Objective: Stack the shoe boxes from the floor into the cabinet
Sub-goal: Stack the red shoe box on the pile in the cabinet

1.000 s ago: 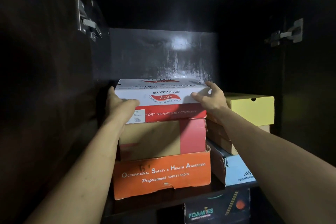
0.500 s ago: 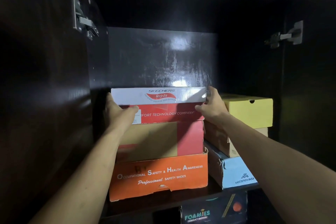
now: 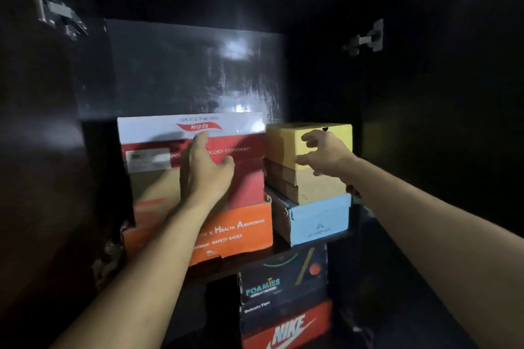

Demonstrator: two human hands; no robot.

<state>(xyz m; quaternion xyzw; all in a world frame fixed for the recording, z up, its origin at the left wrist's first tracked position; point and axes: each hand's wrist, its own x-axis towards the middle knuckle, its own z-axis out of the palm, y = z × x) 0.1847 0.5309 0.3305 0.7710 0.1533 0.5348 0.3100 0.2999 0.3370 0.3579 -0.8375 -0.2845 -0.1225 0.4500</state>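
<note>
A white and red Skechers shoe box (image 3: 158, 136) tops the left stack on the cabinet shelf (image 3: 286, 251). Under it are a tan and red box (image 3: 246, 184) and an orange safety-shoe box (image 3: 243, 232). My left hand (image 3: 204, 170) hovers in front of the Skechers box with fingers spread and holds nothing. My right hand (image 3: 326, 153) is open in front of the yellow box (image 3: 283, 142), which tops the right stack over a brown box (image 3: 314, 187) and a light blue box (image 3: 320, 218).
On the level below stand a dark Foamies box (image 3: 283, 275), a black box and a red Nike box (image 3: 289, 329). Dark cabinet doors stand open at both sides, with metal hinges (image 3: 365, 39). Dark space remains above both stacks.
Both hands have let go of the Skechers box, which now sits pushed back on the left stack. The hands have drawn back toward me and the view has shifted down.
</note>
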